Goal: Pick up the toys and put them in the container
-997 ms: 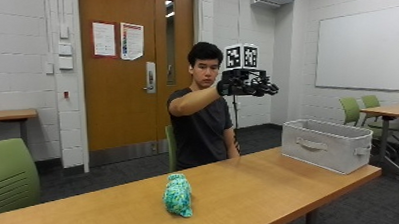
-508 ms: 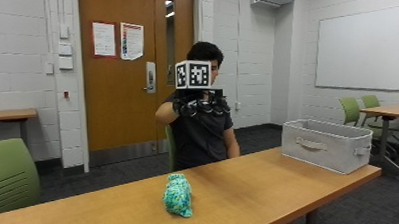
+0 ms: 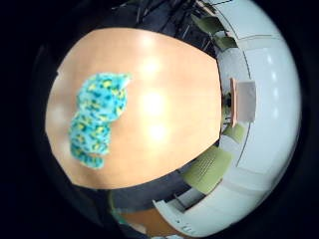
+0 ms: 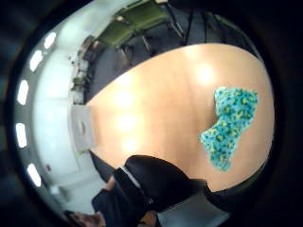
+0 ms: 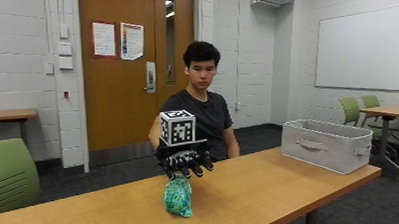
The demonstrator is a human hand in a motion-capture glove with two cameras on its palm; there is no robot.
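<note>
The gloved right hand (image 5: 185,163) hangs released, fingers spread, just above the teal toy (image 5: 178,196) lying on the table (image 5: 268,182). Reaching step, I judge; next the grip must close on it, then travel right to the container (image 5: 327,143).
</note>
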